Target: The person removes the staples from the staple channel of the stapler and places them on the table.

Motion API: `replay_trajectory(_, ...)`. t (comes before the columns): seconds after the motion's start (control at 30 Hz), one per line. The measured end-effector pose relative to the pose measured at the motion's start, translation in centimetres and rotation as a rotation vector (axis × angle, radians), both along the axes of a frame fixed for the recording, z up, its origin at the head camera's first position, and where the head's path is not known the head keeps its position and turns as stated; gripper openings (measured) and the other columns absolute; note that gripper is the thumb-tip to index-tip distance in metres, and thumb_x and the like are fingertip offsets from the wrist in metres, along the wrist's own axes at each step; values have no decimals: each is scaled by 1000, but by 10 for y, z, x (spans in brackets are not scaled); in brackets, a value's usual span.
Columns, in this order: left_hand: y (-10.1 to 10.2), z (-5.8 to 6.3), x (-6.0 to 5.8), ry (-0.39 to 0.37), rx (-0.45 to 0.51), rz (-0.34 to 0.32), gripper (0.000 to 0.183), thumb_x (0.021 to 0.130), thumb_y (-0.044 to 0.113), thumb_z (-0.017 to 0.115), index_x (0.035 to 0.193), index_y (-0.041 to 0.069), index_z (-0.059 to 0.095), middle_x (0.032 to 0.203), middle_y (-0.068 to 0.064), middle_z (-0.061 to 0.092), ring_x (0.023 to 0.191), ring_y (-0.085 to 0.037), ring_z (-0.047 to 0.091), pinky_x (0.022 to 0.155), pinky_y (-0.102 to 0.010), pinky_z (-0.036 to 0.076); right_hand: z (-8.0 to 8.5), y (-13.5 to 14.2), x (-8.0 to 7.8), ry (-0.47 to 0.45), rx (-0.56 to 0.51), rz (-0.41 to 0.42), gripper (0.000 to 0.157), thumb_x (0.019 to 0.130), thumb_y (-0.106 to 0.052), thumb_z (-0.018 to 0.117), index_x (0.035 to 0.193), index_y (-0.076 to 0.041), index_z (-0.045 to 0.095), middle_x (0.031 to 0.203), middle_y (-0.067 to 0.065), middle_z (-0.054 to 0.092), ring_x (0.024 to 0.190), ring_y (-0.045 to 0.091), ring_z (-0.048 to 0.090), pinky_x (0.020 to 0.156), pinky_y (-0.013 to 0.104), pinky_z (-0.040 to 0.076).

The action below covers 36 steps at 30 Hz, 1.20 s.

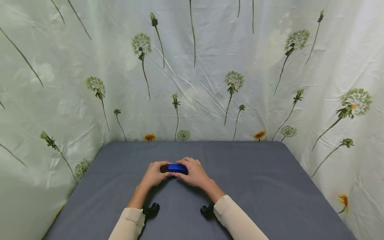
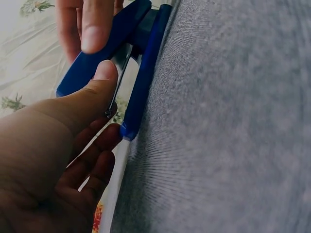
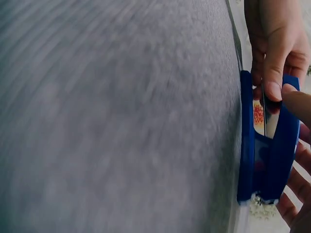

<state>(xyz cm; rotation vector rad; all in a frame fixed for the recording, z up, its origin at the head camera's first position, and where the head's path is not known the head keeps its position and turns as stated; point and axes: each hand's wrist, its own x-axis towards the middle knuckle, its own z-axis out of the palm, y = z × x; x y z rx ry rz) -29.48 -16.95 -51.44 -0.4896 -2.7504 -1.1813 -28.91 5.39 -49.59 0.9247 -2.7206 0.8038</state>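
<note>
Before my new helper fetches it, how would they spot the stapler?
On the gray-covered table, find the left hand and right hand almost meeting. The stapler is held between them: vivid blue, unlike the black wrist devices nearby.

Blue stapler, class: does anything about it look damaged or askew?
No damage stands out. The blue stapler has its cover tilted up from the base, exposing a metal strip: odd if idle, but the left hand and right hand hold it, so probably deliberate.

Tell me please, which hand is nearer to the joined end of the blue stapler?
Right. The right hand holds the stapler on the side of its joined end, while the left hand holds it at the opposite, open end.
</note>
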Motion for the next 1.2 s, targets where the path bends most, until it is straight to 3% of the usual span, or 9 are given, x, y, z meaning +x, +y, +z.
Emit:
replay_trajectory(0.17,1,-2,1,-13,31,22,28,84,21,87,111,17,80,105,0,79,95,-15,74,85,-40,59,-2,-6,-1,0,14,-21,46,99,-49,67,135,-21,69,122,1,67,111,21,62,96,43,45)
replay_trajectory(0.43,1,-3,-2,-42,61,68,28,84,20,87,111,15,80,104,-2,79,96,-19,75,87,-42,59,1,-12,-3,24,37,-51,45,99,-52,66,134,-24,70,117,-1,66,104,19,61,91,39,44)
replay_trajectory(0.73,-2,-9,0,-89,101,69,28,84,27,88,108,17,81,102,-1,79,93,-16,74,79,-36,59,-3,-15,-1,23,-3,-65,36,99,-48,67,127,-26,73,114,-3,66,101,17,60,88,36,44)
replay_trajectory(0.97,-3,-9,-1,-118,123,86,26,81,34,89,103,21,82,98,2,79,88,-11,72,72,-28,57,5,-11,-1,12,-50,-69,35,100,-45,66,127,-24,72,116,-2,67,106,19,62,92,39,45)
replay_trajectory(1.2,-1,-7,0,-133,122,69,22,82,35,88,101,27,83,99,5,80,90,-9,72,78,-31,58,10,1,-1,-51,-162,-57,40,100,-48,65,130,-22,71,119,-3,67,111,18,65,98,40,51)
